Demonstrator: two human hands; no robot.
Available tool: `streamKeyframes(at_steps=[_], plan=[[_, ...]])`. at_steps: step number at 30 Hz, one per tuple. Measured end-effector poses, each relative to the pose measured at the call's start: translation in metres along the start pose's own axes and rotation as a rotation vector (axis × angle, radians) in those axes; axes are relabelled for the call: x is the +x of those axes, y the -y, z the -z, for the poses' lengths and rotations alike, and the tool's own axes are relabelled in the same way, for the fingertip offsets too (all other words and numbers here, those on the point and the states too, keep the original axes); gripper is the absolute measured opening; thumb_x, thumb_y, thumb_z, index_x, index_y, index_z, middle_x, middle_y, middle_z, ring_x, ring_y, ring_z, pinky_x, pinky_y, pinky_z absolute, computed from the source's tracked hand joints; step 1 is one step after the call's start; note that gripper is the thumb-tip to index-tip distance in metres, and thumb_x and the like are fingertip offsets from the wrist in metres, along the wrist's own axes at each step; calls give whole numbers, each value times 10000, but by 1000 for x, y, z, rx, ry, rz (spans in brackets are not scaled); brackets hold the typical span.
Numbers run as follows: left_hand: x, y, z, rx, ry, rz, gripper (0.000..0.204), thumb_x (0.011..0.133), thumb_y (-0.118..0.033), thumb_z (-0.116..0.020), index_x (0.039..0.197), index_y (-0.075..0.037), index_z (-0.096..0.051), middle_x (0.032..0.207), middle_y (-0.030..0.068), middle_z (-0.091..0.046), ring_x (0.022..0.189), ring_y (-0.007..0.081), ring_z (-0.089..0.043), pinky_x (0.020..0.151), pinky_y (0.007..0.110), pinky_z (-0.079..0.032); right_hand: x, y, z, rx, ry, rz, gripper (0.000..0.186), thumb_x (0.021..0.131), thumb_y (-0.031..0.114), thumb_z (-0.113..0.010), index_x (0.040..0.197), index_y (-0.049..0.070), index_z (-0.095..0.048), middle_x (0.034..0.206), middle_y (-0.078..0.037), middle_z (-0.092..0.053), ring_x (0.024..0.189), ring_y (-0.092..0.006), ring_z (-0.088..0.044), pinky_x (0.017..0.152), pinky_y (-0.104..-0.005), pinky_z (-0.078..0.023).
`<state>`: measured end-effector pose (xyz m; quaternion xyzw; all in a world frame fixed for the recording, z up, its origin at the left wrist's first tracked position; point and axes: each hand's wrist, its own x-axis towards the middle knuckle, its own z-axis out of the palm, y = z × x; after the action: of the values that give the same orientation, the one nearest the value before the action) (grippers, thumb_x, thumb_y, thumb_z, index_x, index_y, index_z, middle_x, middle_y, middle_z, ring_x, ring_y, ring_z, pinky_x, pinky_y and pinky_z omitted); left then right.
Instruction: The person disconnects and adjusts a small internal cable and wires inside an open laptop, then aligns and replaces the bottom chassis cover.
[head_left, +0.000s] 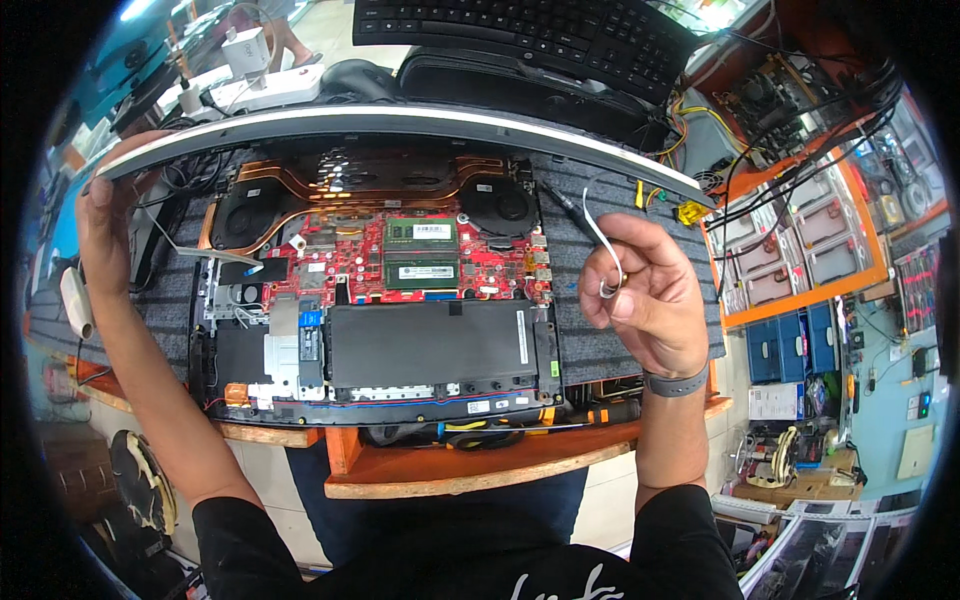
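Observation:
An opened laptop shows a red circuit board point(330, 250), copper heat pipes, two fans, two green memory sticks point(420, 237) and a black battery point(420, 345). A long dark panel point(450, 125) with a pale edge stands along its back. My left hand point(105, 210) is closed on that panel's left end. My right hand point(640, 290), right of the board, pinches a thin white strip point(595, 220), apparently a ribbon cable. A dark slender tool point(570, 210) runs into the same hand; how it is gripped is partly hidden by the fingers.
The laptop lies on a grey striped mat point(600, 360) over a wooden bench with tools on a shelf point(480, 470). A keyboard point(520, 35) and white power strip point(270, 88) sit behind. Orange-framed trays point(800, 235), cables and blue drawers point(790, 355) are at the right.

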<state>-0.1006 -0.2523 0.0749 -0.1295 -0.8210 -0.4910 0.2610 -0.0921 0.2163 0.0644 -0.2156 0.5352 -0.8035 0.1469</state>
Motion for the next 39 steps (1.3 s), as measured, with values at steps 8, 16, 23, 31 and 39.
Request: streamKeyframes(at_steps=[8, 16, 23, 31, 39], plan=[[0, 4, 1, 18, 16, -20, 724, 811, -631, -402, 1106, 11, -557, 1104, 132, -580, 1058, 210, -526, 929, 366, -367, -1, -2, -3, -18, 12, 14, 543, 701, -53, -671, 1197, -43, -449, 897, -114, -601, 809, -158, -589, 723, -277, -496], [0, 3, 0, 54, 21, -31, 704, 826, -617, -385, 1112, 4, -554, 1102, 137, -582, 1059, 220, -527, 931, 376, -362, -1, -1, -4, -61, 27, 33, 574, 674, -72, -684, 1196, -42, -448, 879, -100, -590, 800, -151, -583, 725, -271, -500], [0, 2, -1, 75, 15, -33, 721, 818, -632, -381, 1109, 5, -554, 1086, 140, -589, 1050, 227, -533, 932, 385, -360, 0, -1, -5, -40, 25, 30, 573, 677, -75, -680, 1198, -44, -445, 875, -106, -598, 805, -152, -596, 707, -274, -513], [0, -2, -3, 89, 19, -35, 725, 813, -644, -377, 1096, -3, -560, 1082, 138, -592, 1045, 222, -535, 930, 386, -360, -1, 0, -3, -12, 43, 10, 555, 691, -62, -676, 1197, -46, -446, 857, -103, -604, 783, -152, -603, 702, -277, -513], [-1, 0, -3, 85, 14, -32, 706, 814, -639, -379, 1087, -17, -573, 1087, 127, -593, 1052, 218, -532, 934, 385, -358, -1, -1, -4, -74, 36, 37, 548, 687, -67, -678, 1188, -40, -457, 864, -95, -599, 790, -148, -595, 715, -270, -504]])
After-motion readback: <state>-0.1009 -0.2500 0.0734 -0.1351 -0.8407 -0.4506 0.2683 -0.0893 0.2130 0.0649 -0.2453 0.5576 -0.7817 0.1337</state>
